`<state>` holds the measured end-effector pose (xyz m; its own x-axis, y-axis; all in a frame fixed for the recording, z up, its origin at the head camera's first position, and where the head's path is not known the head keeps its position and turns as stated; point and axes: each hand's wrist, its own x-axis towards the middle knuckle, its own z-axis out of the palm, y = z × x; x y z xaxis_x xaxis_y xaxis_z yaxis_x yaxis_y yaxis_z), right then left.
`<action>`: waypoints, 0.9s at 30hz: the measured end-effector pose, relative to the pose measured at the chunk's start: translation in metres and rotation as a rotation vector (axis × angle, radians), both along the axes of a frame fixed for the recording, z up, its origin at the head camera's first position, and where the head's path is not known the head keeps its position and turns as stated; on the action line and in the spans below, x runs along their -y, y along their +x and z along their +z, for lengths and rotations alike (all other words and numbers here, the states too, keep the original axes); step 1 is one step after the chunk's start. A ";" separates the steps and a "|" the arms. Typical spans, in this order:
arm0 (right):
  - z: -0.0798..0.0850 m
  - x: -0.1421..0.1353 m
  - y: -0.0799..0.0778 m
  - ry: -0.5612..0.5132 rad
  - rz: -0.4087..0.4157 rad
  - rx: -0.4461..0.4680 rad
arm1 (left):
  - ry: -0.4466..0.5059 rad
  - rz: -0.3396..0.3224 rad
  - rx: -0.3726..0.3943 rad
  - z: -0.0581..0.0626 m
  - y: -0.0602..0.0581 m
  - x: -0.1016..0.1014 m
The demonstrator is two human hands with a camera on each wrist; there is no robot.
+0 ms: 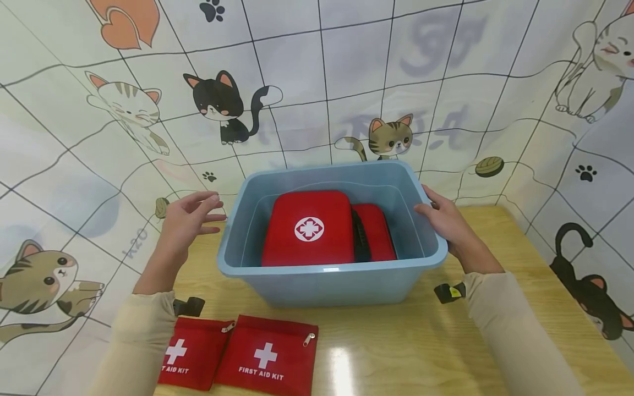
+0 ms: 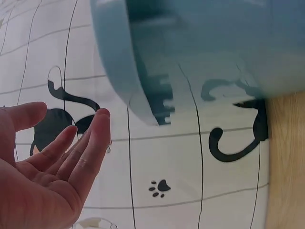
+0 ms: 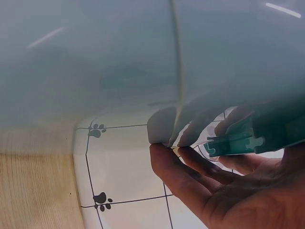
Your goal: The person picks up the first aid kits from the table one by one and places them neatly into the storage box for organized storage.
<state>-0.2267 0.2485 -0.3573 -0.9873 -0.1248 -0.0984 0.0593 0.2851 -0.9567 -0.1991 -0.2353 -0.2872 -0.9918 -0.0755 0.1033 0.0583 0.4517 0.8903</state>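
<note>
Bin (image 1: 334, 289) between your left hand (image 1: 185, 223) and right hand (image 1: 448, 220), apparently being steadied.
Your right grips its rim; your left is empty, loose-fingered, beside it. Next move likely calls for both gripping.

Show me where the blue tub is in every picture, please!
Head: the blue tub is in the middle, held by the right hand.
Left wrist: the blue tub is at the top right.
Right wrist: the blue tub fills the top half.
Shared landmark: the wooden table, under the tub in the head view, at the right edge in left wrist, lower left in right wrist.
</note>
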 end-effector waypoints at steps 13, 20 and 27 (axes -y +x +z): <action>-0.001 -0.001 0.001 -0.011 0.002 -0.014 | -0.078 0.028 0.124 -0.035 -0.001 0.053; -0.002 -0.001 0.000 -0.009 0.000 -0.008 | -0.177 -0.076 0.260 -0.075 -0.003 0.086; -0.004 -0.002 -0.001 -0.008 -0.004 -0.010 | -0.183 -0.207 0.413 -0.110 0.006 0.112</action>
